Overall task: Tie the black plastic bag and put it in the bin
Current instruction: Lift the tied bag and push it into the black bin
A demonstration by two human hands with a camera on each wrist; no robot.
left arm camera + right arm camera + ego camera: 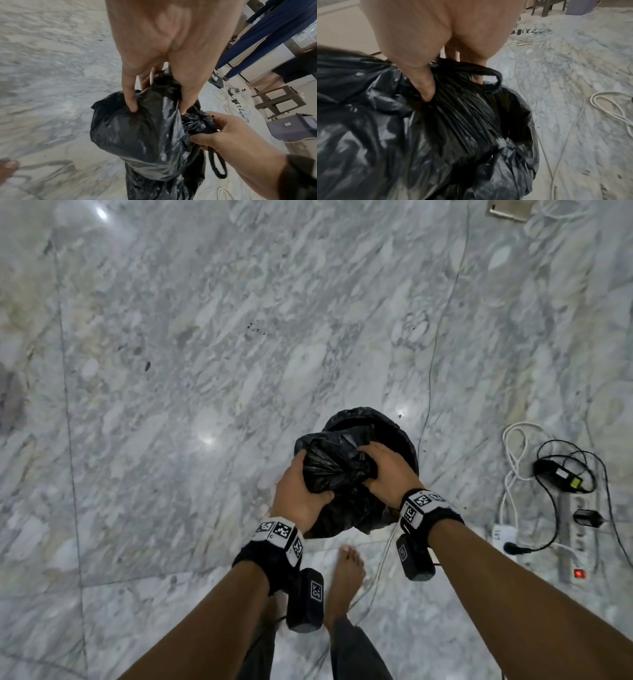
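Observation:
A full black plastic bag point(334, 474) hangs between both hands above the marble floor, right over a round bin point(394, 433) lined with black plastic. My left hand point(301, 491) grips the bag's left side, thumb and fingers curled round its bulge point(137, 128). My right hand point(387, 470) clutches the gathered, knotted neck point(200, 124); a handle loop point(494, 79) sticks out past its fingers. In the right wrist view the bag point(453, 115) is over the bin's lined mouth point(522, 128).
A power strip point(572, 539) with black adapters and white cables point(513, 457) lies on the floor to the right. My bare foot point(347, 580) stands just behind the bin. A brown stool point(278, 100), a grey box point(295, 127) and another person's legs are farther off.

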